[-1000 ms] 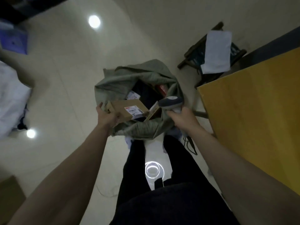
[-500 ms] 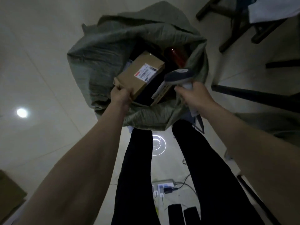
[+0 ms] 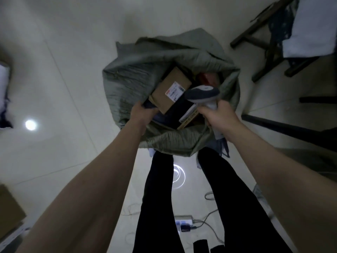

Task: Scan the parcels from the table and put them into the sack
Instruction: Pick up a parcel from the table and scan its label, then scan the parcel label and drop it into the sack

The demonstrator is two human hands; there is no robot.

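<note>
- Sack: a grey-green woven bag standing open on the pale tiled floor, its mouth facing the camera, just in front of the person's dark-trousered legs.
- Parcel: a brown cardboard box with a white and red shipping label on its upper face, lying tilted inside the sack's mouth on top of darker items; a second box edge with a yellow strip shows below it, near the right hand.
- Left hand: at the near left rim of the sack, fingers curled down into the opening beside the parcel's lower corner; whether they grip the parcel, the rim or something dark beneath cannot be told.
- Right hand: fingers wrapped round the handle of a barcode scanner, whose grey head points over the sack's opening.
- Surroundings: a dark wooden frame carrying a white sheet at upper right; a power strip with cables on the floor between the legs; a cardboard box at lower left.
</note>
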